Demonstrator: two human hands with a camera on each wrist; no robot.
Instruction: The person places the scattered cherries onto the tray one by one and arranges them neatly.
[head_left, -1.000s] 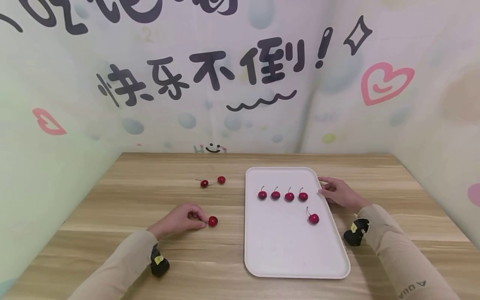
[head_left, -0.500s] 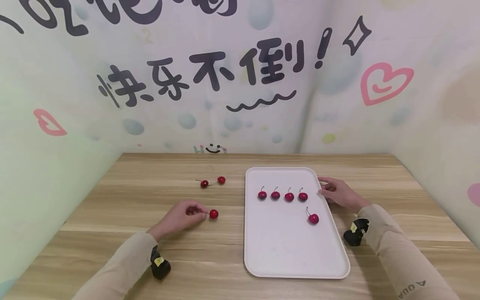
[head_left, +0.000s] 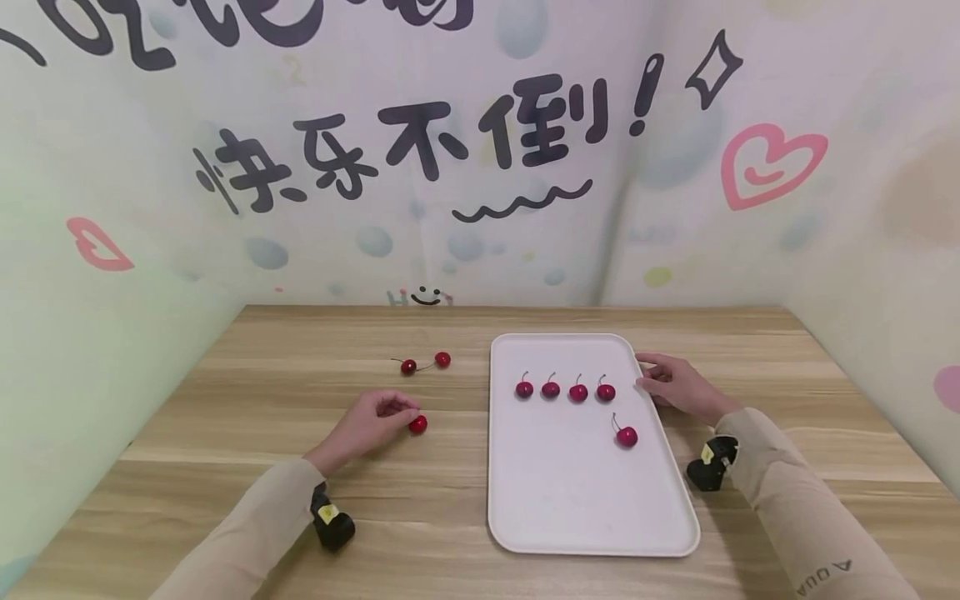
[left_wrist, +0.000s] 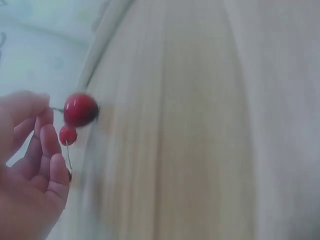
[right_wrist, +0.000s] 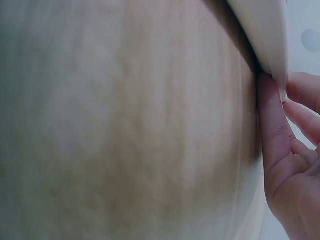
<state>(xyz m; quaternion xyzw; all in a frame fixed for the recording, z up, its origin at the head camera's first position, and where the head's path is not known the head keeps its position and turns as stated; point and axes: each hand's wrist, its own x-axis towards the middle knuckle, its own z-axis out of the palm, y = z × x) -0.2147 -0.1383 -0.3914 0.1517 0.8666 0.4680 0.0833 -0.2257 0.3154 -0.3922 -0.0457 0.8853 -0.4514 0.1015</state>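
Tabletop: wood-look, carries everything. White tray: looks stiff and light, probably slides easily; best held at the raised rim. Right hand: thumb and fingers apart, resting against the tray's right rim, no clear pinch. Left hand: thumb and fingertips pinching the stem of one cherry.

Held cherry: should be very light, smooth and slippery, firm but easy to bruise. Stem is the place to hold, thin and bendy, may snap off if tugged; fruit will likely swing or roll. It sits just beyond the left fingertips on a short bit of stem, over the tabletop, well apart from the tray; can't tell whether it touches the wood.

Row of four cherries on the tray's far half, stems pointing away from the person; right-hand end of the row is near the right hand. Single cherry: on the tray near the right rim, closer to the person than the row. Two loose cherries: on the tabletop, beyond the left hand, just beside each other, a stem lying between.
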